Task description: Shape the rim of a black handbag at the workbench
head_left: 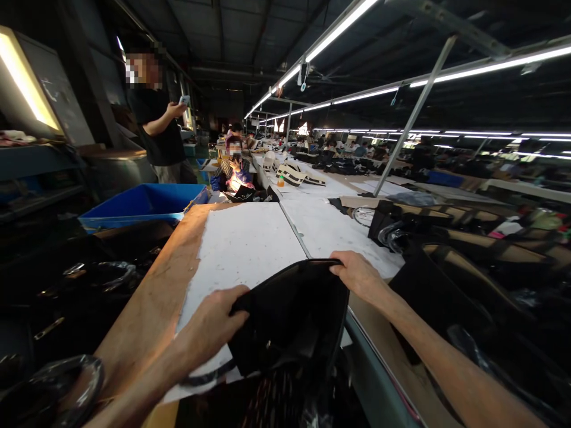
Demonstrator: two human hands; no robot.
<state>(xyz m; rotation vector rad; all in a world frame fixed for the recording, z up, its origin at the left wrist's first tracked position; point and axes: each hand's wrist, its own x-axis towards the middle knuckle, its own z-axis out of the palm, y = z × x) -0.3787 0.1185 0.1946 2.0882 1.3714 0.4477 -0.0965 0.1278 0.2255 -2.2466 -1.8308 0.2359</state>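
Observation:
My left hand (pixel 214 333) and my right hand (pixel 357 276) hold a black handbag (pixel 289 315) up by its upper edges, with its mouth facing me. The left hand grips the near side, and the right fingers pinch the far rim. The bag's lower part drops out of the picture below the work table (pixel 241 261), which is covered in white sheets over a tan board. Its inside is dark, so its contents are hidden.
Heaps of black bags with plastic-wrapped handles (pixel 450 291) lie to my right, and more (pixel 107 276) lie at left. A blue bin (pixel 143 205) stands beyond them. A standing person (pixel 156 125) holds a phone, a seated person (pixel 234 172) works ahead, and long tables stretch back.

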